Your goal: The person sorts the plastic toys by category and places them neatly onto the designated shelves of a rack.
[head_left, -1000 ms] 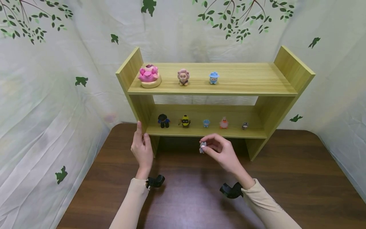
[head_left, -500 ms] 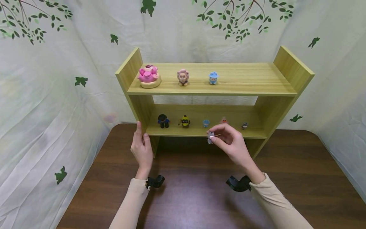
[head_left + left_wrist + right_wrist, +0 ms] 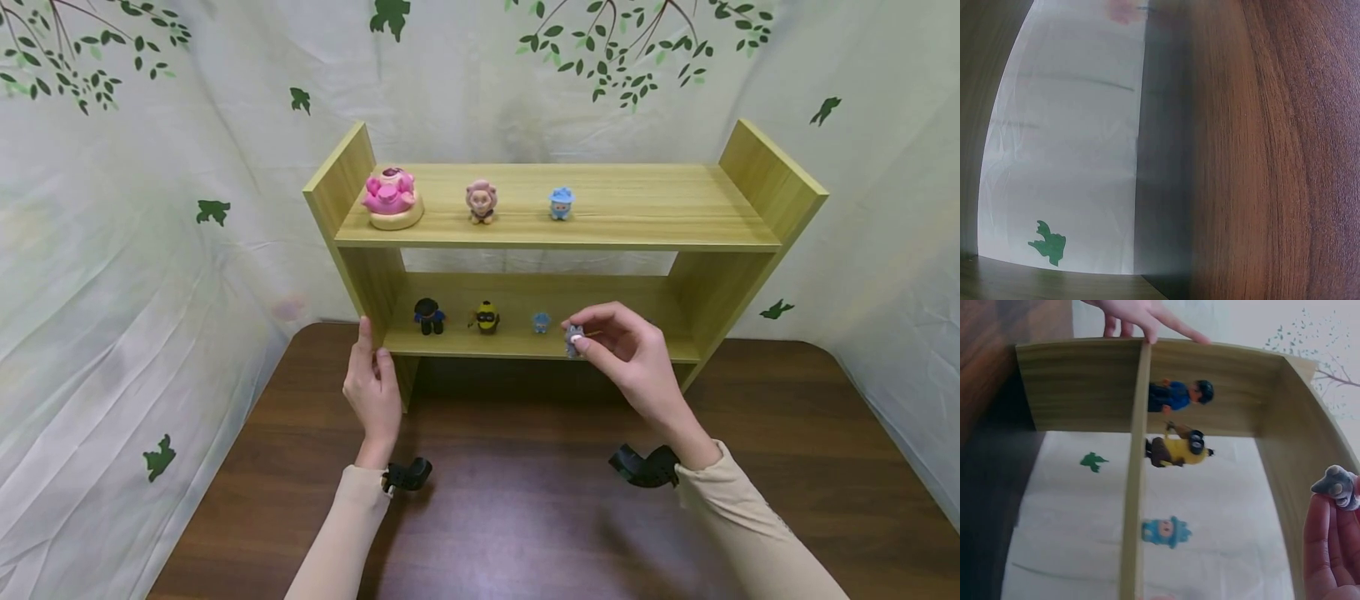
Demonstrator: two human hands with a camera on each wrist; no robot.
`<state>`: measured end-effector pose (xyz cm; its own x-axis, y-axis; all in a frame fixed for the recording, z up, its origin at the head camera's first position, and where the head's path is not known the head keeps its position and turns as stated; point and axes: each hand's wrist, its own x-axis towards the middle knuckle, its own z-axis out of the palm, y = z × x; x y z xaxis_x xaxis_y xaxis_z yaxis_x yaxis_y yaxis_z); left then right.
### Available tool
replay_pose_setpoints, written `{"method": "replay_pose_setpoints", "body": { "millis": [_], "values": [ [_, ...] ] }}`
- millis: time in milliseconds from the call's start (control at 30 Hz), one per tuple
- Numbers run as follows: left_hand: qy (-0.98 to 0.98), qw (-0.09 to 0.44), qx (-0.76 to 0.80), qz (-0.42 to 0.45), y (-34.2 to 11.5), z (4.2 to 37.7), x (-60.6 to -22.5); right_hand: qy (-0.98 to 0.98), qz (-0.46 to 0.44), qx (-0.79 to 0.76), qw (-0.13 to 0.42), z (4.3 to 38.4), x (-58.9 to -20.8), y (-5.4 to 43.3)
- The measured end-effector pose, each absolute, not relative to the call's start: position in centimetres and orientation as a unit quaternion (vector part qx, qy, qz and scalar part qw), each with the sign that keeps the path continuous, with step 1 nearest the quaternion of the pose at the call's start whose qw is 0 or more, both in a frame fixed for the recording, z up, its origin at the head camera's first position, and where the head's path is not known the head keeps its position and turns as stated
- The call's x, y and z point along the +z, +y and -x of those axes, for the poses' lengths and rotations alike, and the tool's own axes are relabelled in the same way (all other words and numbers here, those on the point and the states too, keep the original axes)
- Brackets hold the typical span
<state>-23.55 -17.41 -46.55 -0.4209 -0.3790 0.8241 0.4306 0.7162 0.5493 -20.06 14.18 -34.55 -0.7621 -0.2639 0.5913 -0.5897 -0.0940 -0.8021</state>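
My right hand (image 3: 633, 358) pinches a small grey figurine (image 3: 574, 340) with a white patch between thumb and fingertips, just in front of the lower shelf (image 3: 480, 348). In the right wrist view the same grey figurine (image 3: 1338, 487) shows a pointed ear. With its index finger straight, my left hand (image 3: 372, 396) touches the front edge of the shelf unit's left side panel. A small blue figurine (image 3: 541, 322) stands just left of the held one. My right hand hides the pink figure on the lower shelf and nearly all of a small grey one.
The lower shelf also bears a dark-capped figurine (image 3: 429, 317) and a yellow one (image 3: 487, 317). On the upper shelf (image 3: 645, 208) stand a pink bear figure (image 3: 392, 200), a pink-maned figurine (image 3: 482, 202) and a blue-hatted one (image 3: 561, 203). The unit stands on a brown table (image 3: 495, 517).
My right hand has moved up and to the right with the grey figurine, from below the lower shelf's edge to in front of that shelf. My left hand has stayed put.
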Motion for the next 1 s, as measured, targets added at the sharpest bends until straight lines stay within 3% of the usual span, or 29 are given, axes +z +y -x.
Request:
{"method": "replay_pose_setpoints", "body": {
  "millis": [467, 1000],
  "values": [
    [-0.752, 0.542, -0.375, 0.013, -17.4, 23.7, -46.7, -0.631, -0.333, 0.687, 0.136, 20.2, -32.0, 15.7],
    [-0.757, 0.536, -0.373, 0.009, -17.4, 23.6, -46.6, -0.598, -0.343, 0.699, 0.190, 19.7, -27.7, 17.2]
  ]
}}
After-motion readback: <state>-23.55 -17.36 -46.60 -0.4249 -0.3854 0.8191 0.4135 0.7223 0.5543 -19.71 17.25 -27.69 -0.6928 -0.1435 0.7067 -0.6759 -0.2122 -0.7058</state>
